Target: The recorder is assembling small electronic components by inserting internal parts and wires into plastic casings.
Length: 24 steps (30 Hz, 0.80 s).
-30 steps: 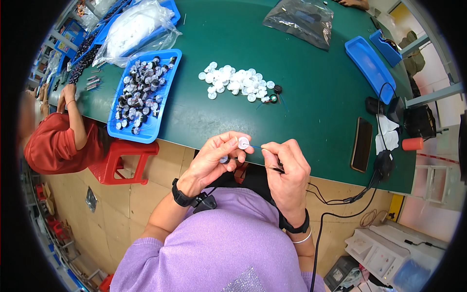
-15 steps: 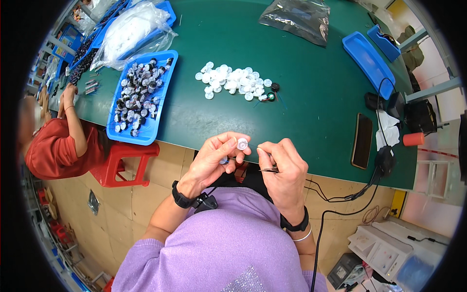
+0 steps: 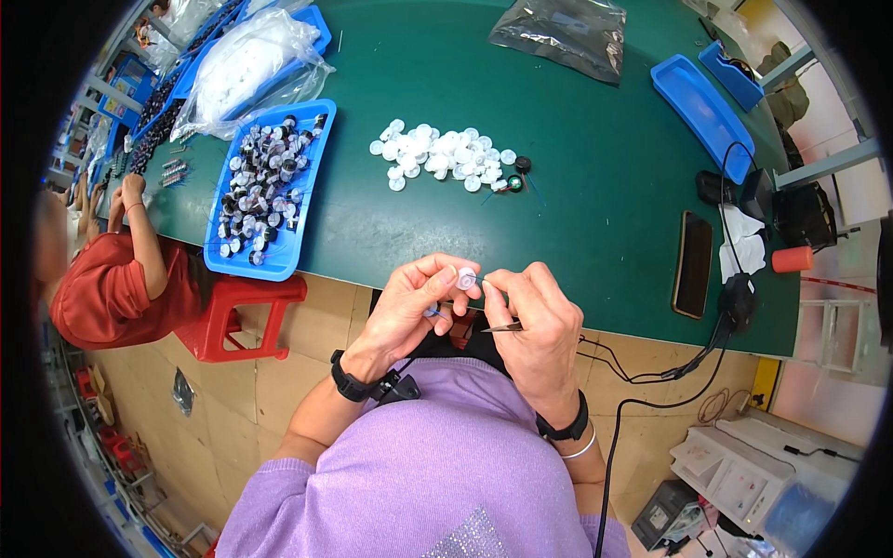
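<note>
Just past the table's near edge, my left hand (image 3: pixel 414 302) is closed, pinching a small white round plastic cap (image 3: pixel 467 278) between thumb and fingertips. A second small piece with a blue wire (image 3: pixel 432 310) sits lower among its fingers. My right hand (image 3: pixel 535 325) is closed on a slim pointed metal tool (image 3: pixel 503 327), whose tip points left out of the palm. Its thumb and forefinger meet by a thin dark wire at the cap's right side. On the table ahead lies a loose pile of translucent white caps (image 3: pixel 446 153), with two small black round parts (image 3: pixel 523 165) with wires at its right end.
A blue tray (image 3: pixel 302 228) of black-and-clear round parts stands left. Behind it lies a clear bag of white pieces (image 3: pixel 246 70). Rightward are a phone (image 3: pixel 692 265), cables, and a blue tray (image 3: pixel 688 98). A person in red (image 3: pixel 112 279) sits at left beside a red stool (image 3: pixel 237 312).
My right hand has moved slightly left, its fingertips now at the cap's edge. More of the pointed tool shows. The cap stays pinched in my left hand.
</note>
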### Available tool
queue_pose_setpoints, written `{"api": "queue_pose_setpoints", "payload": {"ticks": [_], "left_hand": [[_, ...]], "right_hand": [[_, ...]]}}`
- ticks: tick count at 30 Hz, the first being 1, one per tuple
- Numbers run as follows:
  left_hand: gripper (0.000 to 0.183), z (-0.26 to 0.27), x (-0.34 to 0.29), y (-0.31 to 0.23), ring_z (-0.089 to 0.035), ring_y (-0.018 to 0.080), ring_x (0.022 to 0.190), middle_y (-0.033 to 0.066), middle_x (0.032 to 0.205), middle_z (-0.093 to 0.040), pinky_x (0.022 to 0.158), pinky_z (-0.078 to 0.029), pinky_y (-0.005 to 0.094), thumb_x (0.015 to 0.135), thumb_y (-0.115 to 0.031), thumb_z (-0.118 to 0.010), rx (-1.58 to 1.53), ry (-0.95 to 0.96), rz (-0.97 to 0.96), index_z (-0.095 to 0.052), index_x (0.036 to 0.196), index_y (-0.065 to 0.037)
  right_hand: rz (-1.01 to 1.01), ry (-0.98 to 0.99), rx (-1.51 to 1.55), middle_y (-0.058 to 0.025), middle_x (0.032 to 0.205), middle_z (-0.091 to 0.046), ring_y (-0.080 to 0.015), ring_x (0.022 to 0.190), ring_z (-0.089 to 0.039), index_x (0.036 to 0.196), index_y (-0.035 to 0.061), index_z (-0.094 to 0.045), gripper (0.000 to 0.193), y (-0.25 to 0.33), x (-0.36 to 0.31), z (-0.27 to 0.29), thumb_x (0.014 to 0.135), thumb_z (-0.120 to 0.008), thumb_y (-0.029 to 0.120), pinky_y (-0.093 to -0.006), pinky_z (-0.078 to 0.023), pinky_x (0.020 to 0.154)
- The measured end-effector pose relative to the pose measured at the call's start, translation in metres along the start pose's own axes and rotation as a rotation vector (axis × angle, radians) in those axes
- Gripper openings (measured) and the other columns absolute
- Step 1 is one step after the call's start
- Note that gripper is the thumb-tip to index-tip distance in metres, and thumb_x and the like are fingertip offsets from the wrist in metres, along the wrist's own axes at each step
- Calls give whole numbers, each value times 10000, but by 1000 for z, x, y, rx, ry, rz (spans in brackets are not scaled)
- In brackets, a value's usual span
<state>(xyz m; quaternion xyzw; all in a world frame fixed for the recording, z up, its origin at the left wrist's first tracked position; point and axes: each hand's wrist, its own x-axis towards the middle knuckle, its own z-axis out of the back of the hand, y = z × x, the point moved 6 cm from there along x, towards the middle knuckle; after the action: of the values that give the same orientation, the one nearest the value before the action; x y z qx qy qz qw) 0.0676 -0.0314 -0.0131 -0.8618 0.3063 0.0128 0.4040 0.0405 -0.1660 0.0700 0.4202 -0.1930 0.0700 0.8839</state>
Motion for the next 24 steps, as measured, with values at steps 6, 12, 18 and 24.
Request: {"api": "queue_pose_setpoints", "payload": {"ticks": [6, 12, 18, 24], "left_hand": [[278, -1, 1, 1, -585, 77, 699, 89, 896, -640, 476, -475, 168, 946, -209, -558, 1, -4, 0, -581, 1103, 20], [271, 0, 0, 5, -554, 77, 675, 62, 802, -606, 439, -441, 164, 938, -229, -569, 59, -29, 9, -585, 1060, 13], [244, 2, 0, -1, -563, 74, 680, 46, 795, -603, 440, -441, 165, 910, -196, -612, 35, -103, -35, -586, 1055, -3], [229, 2, 1, 2, -572, 78, 696, 48, 822, -611, 441, -441, 162, 904, -187, -621, 58, -95, -52, -576, 1043, -10]], "right_hand": [[15, 2, -13, -71, 704, -467, -222, 547, -551, 812, 52, -605, 51, -1, 0, 0, 789, -641, 23, -341, -441, 479], [39, 7, 6, -76, 704, -513, -180, 523, -542, 855, 20, -626, 102, 1, 1, -7, 773, -681, -5, -310, -420, 467], [-115, 74, 134, -114, 779, -551, -299, 628, -584, 884, 33, -552, 106, -9, 4, -11, 830, -642, 40, -385, -451, 522], [-74, 91, 182, -126, 783, -555, -314, 655, -581, 867, 15, -526, 127, -11, 3, -16, 816, -642, 11, -401, -451, 558]]}}
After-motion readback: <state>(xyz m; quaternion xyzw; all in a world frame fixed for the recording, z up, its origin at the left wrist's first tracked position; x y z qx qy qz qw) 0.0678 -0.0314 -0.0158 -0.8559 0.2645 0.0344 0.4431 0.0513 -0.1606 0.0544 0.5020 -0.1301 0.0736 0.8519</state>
